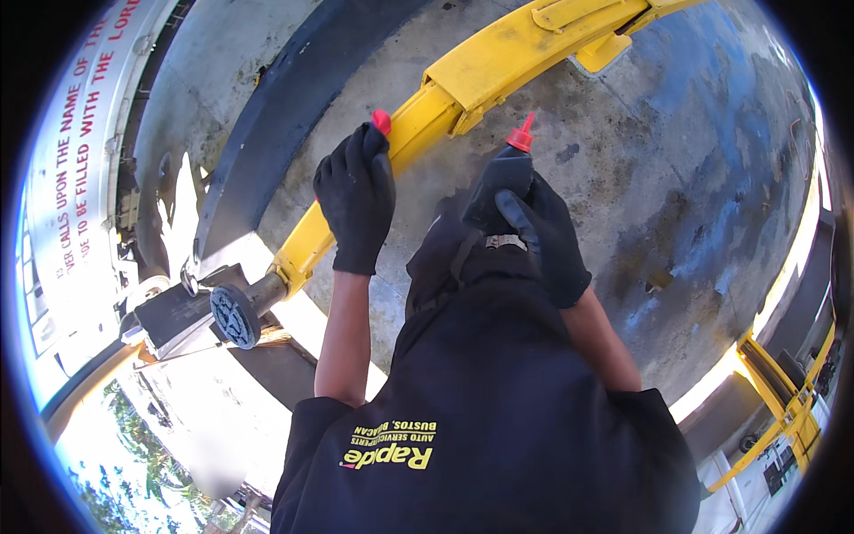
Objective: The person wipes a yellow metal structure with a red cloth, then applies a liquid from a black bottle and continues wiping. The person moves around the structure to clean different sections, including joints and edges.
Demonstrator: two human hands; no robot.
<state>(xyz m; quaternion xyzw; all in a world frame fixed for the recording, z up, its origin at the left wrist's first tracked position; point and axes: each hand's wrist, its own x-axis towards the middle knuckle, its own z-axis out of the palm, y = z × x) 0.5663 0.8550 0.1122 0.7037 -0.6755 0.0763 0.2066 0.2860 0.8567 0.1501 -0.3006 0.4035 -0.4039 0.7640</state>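
My right hand (550, 233), in a black glove, is closed round a black squeeze bottle (500, 189). A red pointed nozzle cap (521, 133) tops the bottle, tilted up and to the right. In a matching glove, my left hand (358, 198) is closed over a small red thing (382, 121) whose end sticks out above the fingers. Most of that thing is hidden, so its kind cannot be made out. Right behind this hand runs a yellow lift arm (427, 125); whether they touch is unclear.
A round dark rubber pad (235, 317) sits at the lift arm's lower left end. Stained concrete floor (614, 214) spreads to the right, with a dark curved band (267, 116) at left. More yellow lift framework (792, 409) stands far right. A white lettered panel (80, 151) borders the left.
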